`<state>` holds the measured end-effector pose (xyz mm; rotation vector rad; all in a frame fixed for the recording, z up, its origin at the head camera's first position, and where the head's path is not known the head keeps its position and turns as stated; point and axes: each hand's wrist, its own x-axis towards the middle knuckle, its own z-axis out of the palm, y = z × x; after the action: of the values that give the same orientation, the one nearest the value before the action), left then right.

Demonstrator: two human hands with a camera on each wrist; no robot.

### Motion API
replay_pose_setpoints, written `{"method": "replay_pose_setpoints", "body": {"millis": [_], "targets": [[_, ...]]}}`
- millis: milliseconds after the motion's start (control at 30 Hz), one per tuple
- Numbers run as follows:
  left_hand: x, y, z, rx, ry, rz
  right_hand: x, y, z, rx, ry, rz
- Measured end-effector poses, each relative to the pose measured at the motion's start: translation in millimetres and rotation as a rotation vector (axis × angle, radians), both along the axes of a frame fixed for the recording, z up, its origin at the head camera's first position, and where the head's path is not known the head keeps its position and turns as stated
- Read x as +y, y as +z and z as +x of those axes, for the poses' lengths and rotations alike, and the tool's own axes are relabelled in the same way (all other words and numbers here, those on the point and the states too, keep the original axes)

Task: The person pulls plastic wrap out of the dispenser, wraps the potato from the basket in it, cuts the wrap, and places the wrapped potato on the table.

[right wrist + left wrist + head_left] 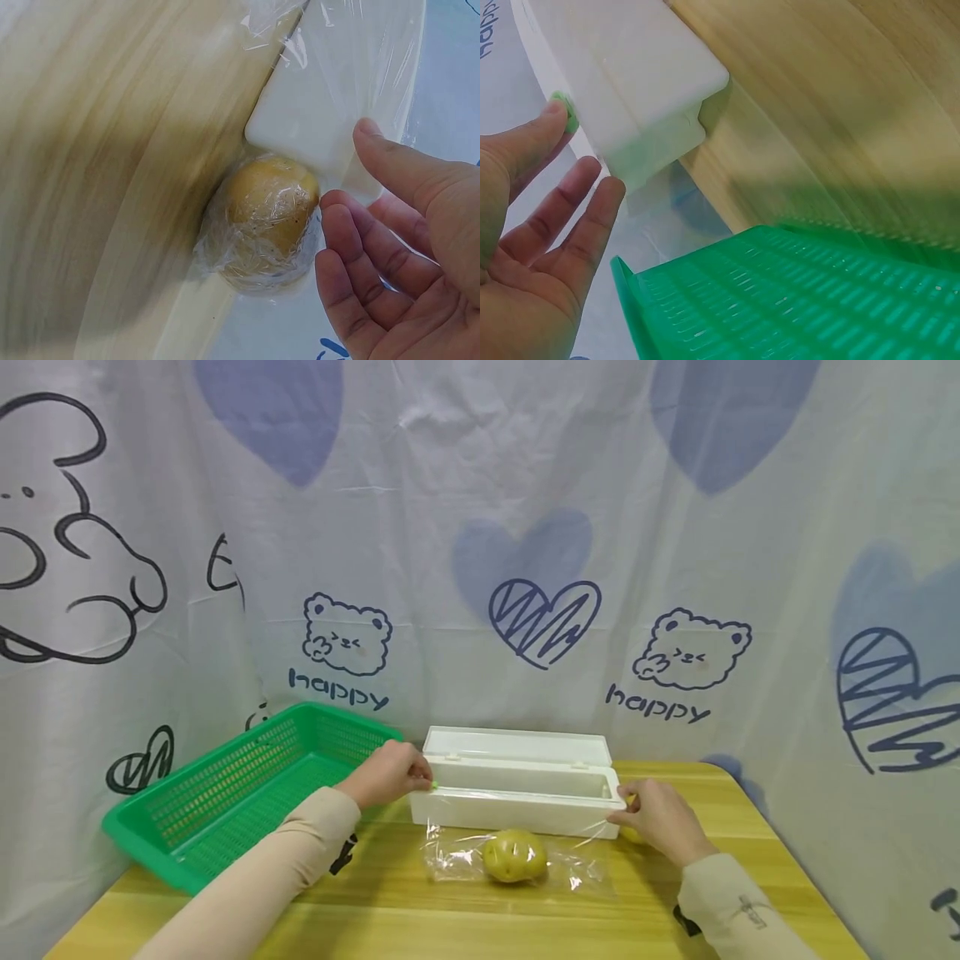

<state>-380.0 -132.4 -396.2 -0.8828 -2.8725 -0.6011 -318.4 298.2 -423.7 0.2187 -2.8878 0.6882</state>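
Note:
A long white cling film box [517, 810] stands on the table with its lid [517, 745] raised. My left hand [390, 774] is at its left front corner, thumb and forefinger pinching a small green slider [566, 112] on the edge. With thumb and fingers, my right hand [660, 817] grips the box's right end. Clear cling film [577, 864] hangs over the front and spreads on the table. A yellow potato [514, 856] lies on that film in front of the box. Close beside the right end, near my right fingers, sits a film-wrapped potato [270, 217].
A green plastic basket [217, 793] stands at the left, its right rim close to my left forearm. The wooden table [420, 927] extends to a rounded right edge. Behind it hangs a white curtain [420, 527] with hearts and bears.

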Motion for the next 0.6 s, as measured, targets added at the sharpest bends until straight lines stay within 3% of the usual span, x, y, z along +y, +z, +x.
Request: {"method": "replay_pose_setpoints", "body": {"millis": [300, 600], "targets": [[-7, 1.5, -0.6, 0.029, -0.035, 0.003, -1, 1.6, -0.5, -0.023, -0.007, -0.009], [-19, -1.9, -2.8, -0.039, 0.019, 0.015, 5, 3.3, -4.1, -0.082, 0.01, -0.045]]}}
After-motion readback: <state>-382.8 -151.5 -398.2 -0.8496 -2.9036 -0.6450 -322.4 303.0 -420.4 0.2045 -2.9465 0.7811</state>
